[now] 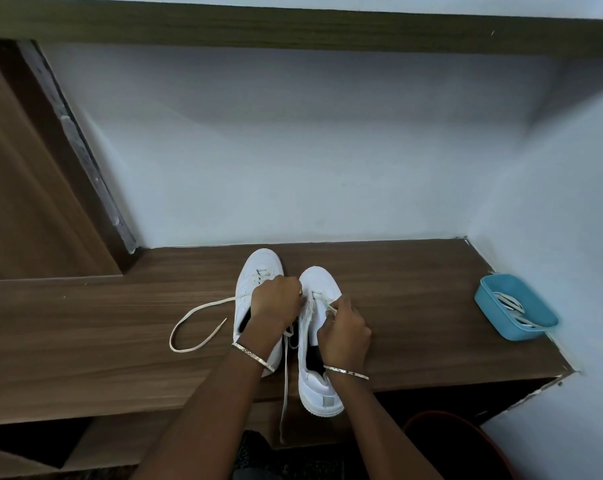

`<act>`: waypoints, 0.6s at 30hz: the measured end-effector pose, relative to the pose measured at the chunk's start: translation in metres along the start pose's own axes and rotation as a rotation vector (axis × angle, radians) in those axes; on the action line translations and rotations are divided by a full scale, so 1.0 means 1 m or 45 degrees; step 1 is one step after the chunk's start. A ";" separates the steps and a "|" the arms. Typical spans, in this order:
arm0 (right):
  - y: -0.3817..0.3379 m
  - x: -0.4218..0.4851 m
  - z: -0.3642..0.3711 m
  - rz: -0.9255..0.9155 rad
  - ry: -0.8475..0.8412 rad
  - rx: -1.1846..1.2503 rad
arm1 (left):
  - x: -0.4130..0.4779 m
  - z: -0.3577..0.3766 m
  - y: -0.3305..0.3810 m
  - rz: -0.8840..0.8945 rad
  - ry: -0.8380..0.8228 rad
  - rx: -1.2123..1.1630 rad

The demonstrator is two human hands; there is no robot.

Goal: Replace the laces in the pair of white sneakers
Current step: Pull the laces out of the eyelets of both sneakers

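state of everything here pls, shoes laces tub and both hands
left-side sneaker, upright on the table, lacing loosened
right-side sneaker, upright, heel at the table's front edge
trailing lace, lying looped on the table
hanging lace, dangling over the front edge
blue tub, open, holding white laces
left hand, fingers curled at the lacing, grip hidden
right hand, pinching a lace strand on the right-side sneaker

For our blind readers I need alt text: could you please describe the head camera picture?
A person's left hand and right hand pinch the lace of the right white sneaker, beside the left sneaker, on a wooden desk. A loose lace loops to the left; a blue tray on the right holds more laces.
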State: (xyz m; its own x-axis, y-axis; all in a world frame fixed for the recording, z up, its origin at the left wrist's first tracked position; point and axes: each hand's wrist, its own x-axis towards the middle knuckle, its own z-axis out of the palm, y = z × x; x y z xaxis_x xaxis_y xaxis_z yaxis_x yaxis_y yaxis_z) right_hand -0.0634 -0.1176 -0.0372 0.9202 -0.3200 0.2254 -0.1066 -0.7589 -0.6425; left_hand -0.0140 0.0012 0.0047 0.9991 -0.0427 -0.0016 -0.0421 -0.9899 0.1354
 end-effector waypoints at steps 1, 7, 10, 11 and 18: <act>0.000 0.001 0.000 0.000 -0.009 -0.008 | 0.000 0.000 0.002 -0.017 0.034 -0.009; 0.003 0.001 0.003 0.010 0.004 -0.007 | -0.003 -0.004 0.001 -0.283 0.460 -0.700; 0.004 0.001 0.004 0.016 0.017 -0.001 | -0.003 -0.022 -0.009 -0.411 0.560 -1.231; 0.004 0.001 0.004 0.017 0.020 0.001 | -0.005 -0.032 -0.011 -0.419 0.530 -1.429; -0.002 0.002 -0.007 0.041 -0.105 0.000 | -0.024 -0.088 -0.019 -0.318 0.156 -1.972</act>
State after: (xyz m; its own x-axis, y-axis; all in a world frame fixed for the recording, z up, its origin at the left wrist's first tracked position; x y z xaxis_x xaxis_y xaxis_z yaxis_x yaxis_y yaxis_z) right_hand -0.0640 -0.1204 -0.0304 0.9443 -0.2962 0.1437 -0.1363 -0.7490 -0.6484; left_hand -0.0368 0.0326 0.0891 0.9771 0.1810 -0.1115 0.0890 0.1280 0.9878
